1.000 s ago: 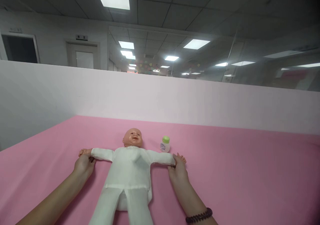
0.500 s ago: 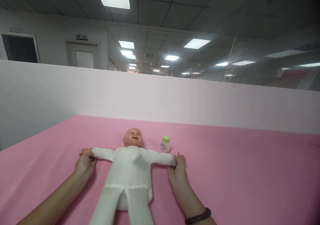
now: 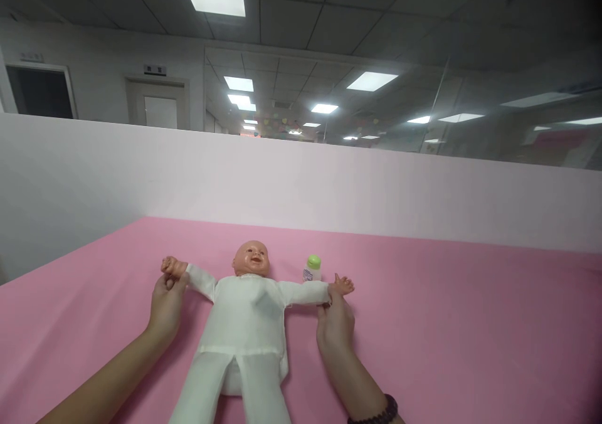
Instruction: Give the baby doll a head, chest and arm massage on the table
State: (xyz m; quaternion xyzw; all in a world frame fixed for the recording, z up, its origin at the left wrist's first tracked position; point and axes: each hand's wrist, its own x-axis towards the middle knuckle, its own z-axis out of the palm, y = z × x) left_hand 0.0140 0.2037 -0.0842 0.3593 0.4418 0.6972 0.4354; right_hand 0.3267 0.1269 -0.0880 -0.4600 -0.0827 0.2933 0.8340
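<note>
A baby doll (image 3: pixel 244 323) in a white suit lies on its back on the pink surface (image 3: pixel 446 323), head away from me. My left hand (image 3: pixel 167 302) is closed round the doll's wrist on my left, and that arm is raised toward the head. My right hand (image 3: pixel 335 323) grips the doll's other wrist, arm stretched sideways. A small white bottle with a green cap (image 3: pixel 312 268) stands just behind that arm. A dark bead bracelet (image 3: pixel 376 411) sits on my right wrist.
A pale partition wall (image 3: pixel 301 185) runs along the far edge of the pink surface and down its left side. Beyond it lie ceiling lights, a glass wall and doors.
My left hand has swung the doll's arm up toward its head. My right hand has lifted the other arm slightly, so it now partly covers the bottle.
</note>
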